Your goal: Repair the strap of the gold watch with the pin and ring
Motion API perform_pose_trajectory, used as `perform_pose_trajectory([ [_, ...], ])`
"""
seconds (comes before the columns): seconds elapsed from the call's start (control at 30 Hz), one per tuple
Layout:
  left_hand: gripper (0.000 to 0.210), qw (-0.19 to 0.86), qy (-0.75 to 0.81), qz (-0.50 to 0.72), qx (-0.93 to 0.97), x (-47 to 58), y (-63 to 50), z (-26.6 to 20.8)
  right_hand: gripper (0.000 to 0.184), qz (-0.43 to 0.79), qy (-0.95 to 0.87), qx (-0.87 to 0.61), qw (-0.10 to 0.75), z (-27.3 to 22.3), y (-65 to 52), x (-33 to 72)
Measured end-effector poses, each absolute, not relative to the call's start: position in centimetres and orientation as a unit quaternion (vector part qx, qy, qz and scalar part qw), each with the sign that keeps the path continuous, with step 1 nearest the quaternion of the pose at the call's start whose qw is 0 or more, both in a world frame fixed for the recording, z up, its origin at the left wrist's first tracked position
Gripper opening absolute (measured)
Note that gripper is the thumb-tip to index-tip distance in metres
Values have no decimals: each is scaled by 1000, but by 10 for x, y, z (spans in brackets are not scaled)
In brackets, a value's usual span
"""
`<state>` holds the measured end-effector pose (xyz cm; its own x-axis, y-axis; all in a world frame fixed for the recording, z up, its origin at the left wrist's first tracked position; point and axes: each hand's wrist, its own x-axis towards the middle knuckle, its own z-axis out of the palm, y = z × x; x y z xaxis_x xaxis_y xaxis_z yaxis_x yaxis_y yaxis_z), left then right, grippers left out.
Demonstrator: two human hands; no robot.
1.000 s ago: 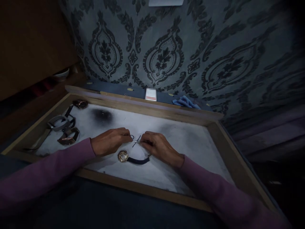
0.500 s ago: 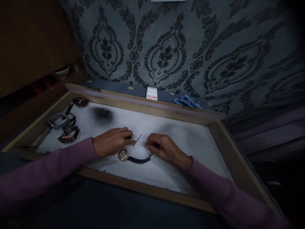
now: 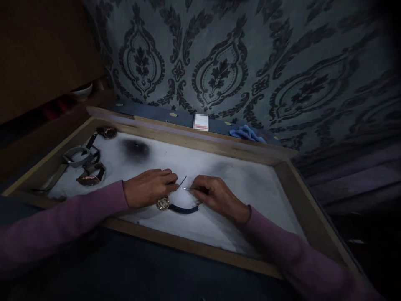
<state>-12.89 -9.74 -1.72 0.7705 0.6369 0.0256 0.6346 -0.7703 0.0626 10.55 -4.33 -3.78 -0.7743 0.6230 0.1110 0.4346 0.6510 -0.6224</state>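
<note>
My left hand (image 3: pixel 153 186) is closed in a pinch over the tray, holding a dark watch strap (image 3: pixel 183 181) whose thin edge juts out past the fingertips. My right hand (image 3: pixel 214 196) is pinched around a slim, pointed metal tool (image 3: pixel 185 189), its bright tip directed left at the strap. The tip lies close to the strap; whether they touch I cannot tell. Just below both hands a gold-rimmed watch (image 3: pixel 163 203) lies face up, with a dark strap half (image 3: pixel 184 210) stretching right beneath my right hand. The right end of that half is near my right fingers.
A shallow wooden tray (image 3: pixel 200 251) with a white lining surrounds the work. Several other watches (image 3: pixel 92 173) lie at its left end, one (image 3: pixel 107 132) in the far corner. Behind the rim are a blue cloth (image 3: pixel 247 133) and a small white box (image 3: pixel 201 122). Patterned wallpaper rises beyond.
The view has shifted slightly. My left hand has turned a little, and the small loop that showed by its fingertips is now hidden. My right hand keeps nearly the same place with the tool.
</note>
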Motion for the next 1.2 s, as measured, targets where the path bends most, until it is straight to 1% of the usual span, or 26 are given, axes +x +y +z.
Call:
perform_pose_trajectory([
  [0.2, 27, 23, 335, 46, 941, -129, -98, -19, 15, 295, -893, -300, 159, -37, -45, 104],
  [0.4, 26, 20, 335, 24, 942, -129, -97, -18, 15, 297, -893, -299, 156, -36, -45, 104],
  [0.87, 26, 25, 337, 17, 941, -128, -97, -16, 15, 293, -895, -294, 162, -38, -45, 104],
  [1.0, 26, 22, 334, 19, 942, -128, -98, -16, 16, 260, -910, -284, 154, -36, -48, 104],
  [1.13, 27, 23, 335, 21, 942, -128, -99, -16, 22, 173, -940, -266, 127, -34, -54, 104],
  [1.2, 27, 21, 335, 21, 942, -128, -99, -16, 22, 151, -945, -264, 117, -33, -56, 103],
])
